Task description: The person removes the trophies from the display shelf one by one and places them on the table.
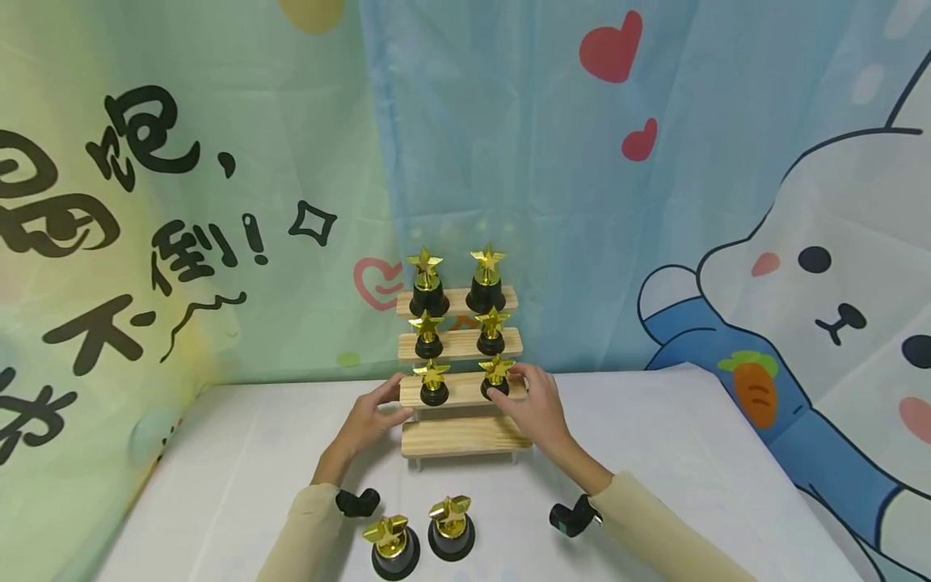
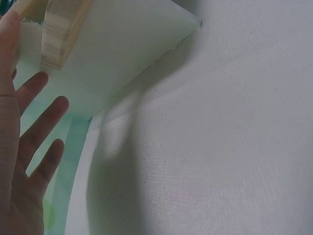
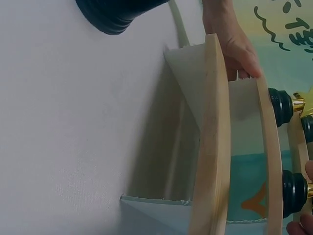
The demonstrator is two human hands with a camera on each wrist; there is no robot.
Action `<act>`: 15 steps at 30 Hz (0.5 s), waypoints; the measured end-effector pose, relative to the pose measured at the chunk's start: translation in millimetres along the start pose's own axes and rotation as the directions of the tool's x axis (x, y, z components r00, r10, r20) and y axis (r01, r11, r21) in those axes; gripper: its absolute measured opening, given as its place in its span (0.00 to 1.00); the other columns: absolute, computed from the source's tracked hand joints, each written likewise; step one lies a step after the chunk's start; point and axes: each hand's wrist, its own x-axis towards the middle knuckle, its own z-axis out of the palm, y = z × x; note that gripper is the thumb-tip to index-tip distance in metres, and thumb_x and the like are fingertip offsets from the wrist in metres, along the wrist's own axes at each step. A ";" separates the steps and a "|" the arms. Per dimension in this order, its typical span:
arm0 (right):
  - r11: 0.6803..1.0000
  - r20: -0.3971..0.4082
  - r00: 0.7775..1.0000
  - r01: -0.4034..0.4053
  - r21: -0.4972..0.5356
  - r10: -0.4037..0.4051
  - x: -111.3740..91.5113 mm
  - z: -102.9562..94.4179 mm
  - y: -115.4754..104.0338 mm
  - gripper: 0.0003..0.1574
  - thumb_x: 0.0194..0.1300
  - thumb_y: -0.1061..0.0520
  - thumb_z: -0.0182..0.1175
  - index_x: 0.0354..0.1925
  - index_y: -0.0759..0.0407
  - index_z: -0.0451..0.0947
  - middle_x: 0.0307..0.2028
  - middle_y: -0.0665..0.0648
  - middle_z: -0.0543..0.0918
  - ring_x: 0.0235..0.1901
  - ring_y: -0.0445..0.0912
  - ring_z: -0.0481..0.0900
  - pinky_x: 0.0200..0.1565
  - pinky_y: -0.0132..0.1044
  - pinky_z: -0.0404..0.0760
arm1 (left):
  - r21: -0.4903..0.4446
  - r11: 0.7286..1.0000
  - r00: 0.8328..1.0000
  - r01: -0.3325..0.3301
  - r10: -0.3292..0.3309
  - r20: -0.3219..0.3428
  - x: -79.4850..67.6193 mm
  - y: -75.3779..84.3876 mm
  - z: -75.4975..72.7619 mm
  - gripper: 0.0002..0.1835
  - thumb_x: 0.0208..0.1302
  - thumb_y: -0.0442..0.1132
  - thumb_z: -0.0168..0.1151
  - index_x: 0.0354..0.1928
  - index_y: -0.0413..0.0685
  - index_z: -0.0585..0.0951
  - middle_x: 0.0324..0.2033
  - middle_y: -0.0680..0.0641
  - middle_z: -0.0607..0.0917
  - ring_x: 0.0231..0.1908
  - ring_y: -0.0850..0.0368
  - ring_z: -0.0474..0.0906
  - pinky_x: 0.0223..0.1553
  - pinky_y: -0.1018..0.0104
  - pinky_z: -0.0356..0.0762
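Note:
A stepped wooden display stand (image 1: 465, 437) holds small gold star trophies on black bases, in pairs on its upper three boards. My right hand (image 1: 541, 408) pinches the right trophy (image 1: 497, 373) of the third board from the top, thumb in front of its black base. In the right wrist view, fingertips (image 3: 303, 226) show on either side of that trophy (image 3: 293, 193). At the left end of the same board is my left hand (image 1: 371, 419), its thumb close to the edge. Spread, fairly straight fingers (image 2: 44, 122) show in the left wrist view. The left trophy (image 1: 434, 383) stands nearby.
Two more trophies, one (image 1: 393, 550) left of the other (image 1: 452, 529), stand on the white tabletop (image 1: 240, 477) before the stand. The lowest board carries nothing. A printed curtain (image 1: 465, 121) hangs right behind the stand.

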 end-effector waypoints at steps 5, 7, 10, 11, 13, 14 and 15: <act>0.999 -0.005 0.999 0.032 -0.032 -0.032 4.6 1.9 0.2 0.32 0.55 0.45 0.71 0.53 0.61 0.76 0.50 0.61 0.81 0.54 0.56 0.71 0.55 0.52 0.70 | 0.005 1.000 1.000 -0.002 0.002 -0.009 1.0 1.4 -0.8 0.38 0.61 0.43 0.68 0.72 0.47 0.64 0.56 0.38 0.82 0.58 0.40 0.77 0.62 0.39 0.68; 0.998 -0.003 0.999 0.043 -0.047 -0.043 5.8 3.0 0.8 0.30 0.55 0.46 0.71 0.50 0.62 0.77 0.48 0.61 0.82 0.56 0.57 0.71 0.56 0.53 0.70 | 0.002 1.000 1.000 -0.006 0.006 -0.015 1.0 1.6 -1.4 0.38 0.61 0.44 0.68 0.72 0.49 0.64 0.56 0.39 0.83 0.58 0.41 0.78 0.62 0.41 0.68; 0.996 0.003 0.999 0.053 -0.073 -0.053 6.5 4.2 1.4 0.27 0.56 0.46 0.71 0.47 0.61 0.79 0.47 0.61 0.83 0.57 0.58 0.70 0.56 0.54 0.70 | 0.003 1.000 1.000 -0.009 0.009 -0.019 0.8 1.1 -0.9 0.39 0.60 0.44 0.69 0.72 0.48 0.65 0.55 0.40 0.83 0.58 0.41 0.78 0.62 0.41 0.69; 0.995 0.003 0.999 0.054 -0.080 -0.054 6.3 4.4 1.5 0.25 0.56 0.47 0.71 0.46 0.61 0.79 0.47 0.61 0.83 0.58 0.58 0.70 0.56 0.54 0.70 | 0.002 1.000 1.000 -0.007 0.007 -0.018 0.5 0.8 -0.6 0.39 0.60 0.44 0.69 0.72 0.47 0.65 0.55 0.39 0.83 0.58 0.40 0.78 0.62 0.40 0.69; 0.994 0.007 0.999 0.054 -0.094 -0.053 5.7 4.6 1.9 0.24 0.56 0.47 0.70 0.45 0.60 0.80 0.47 0.60 0.84 0.58 0.57 0.70 0.56 0.54 0.70 | 0.000 1.000 1.000 0.003 -0.003 -0.014 -0.1 0.3 -0.1 0.39 0.60 0.44 0.69 0.72 0.46 0.64 0.56 0.39 0.82 0.58 0.40 0.78 0.62 0.40 0.69; 0.994 0.009 0.999 0.054 -0.097 -0.053 5.5 4.6 2.0 0.23 0.57 0.47 0.70 0.45 0.60 0.80 0.47 0.60 0.84 0.58 0.57 0.70 0.56 0.54 0.70 | 0.001 1.000 1.000 0.005 -0.005 -0.013 -0.1 0.1 0.1 0.39 0.60 0.43 0.69 0.71 0.46 0.64 0.56 0.39 0.82 0.58 0.40 0.78 0.62 0.40 0.69; 0.993 0.009 0.998 0.058 -0.100 -0.057 5.3 4.5 2.2 0.23 0.57 0.47 0.70 0.45 0.60 0.80 0.47 0.60 0.84 0.58 0.57 0.70 0.56 0.54 0.70 | 0.002 1.000 1.000 0.010 -0.010 -0.011 0.1 0.0 0.2 0.39 0.60 0.43 0.69 0.72 0.46 0.64 0.56 0.39 0.83 0.58 0.40 0.78 0.62 0.41 0.69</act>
